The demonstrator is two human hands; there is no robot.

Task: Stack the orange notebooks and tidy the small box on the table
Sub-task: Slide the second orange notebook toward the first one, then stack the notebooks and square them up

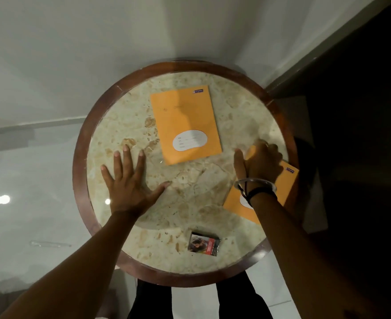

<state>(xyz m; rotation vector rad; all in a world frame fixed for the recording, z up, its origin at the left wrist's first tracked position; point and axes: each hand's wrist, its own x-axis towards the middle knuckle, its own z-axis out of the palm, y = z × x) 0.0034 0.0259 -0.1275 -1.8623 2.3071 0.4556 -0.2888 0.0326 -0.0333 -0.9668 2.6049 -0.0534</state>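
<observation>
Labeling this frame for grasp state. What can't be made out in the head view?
- Right notebook: mostly under the right hand and wrist; label almost all hidden.
- Right hand grip: fingers curl at the notebook's far corner, contact not clear.
- Centre notebook: label writing too small.
- Box: print too small and dim.
- Left hand lies flat and spread on the table; nothing under it shows.

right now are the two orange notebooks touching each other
Apart. The head view shows bare marble between the middle notebook and the notebook at the table's right edge, which lies under the right hand.
</observation>
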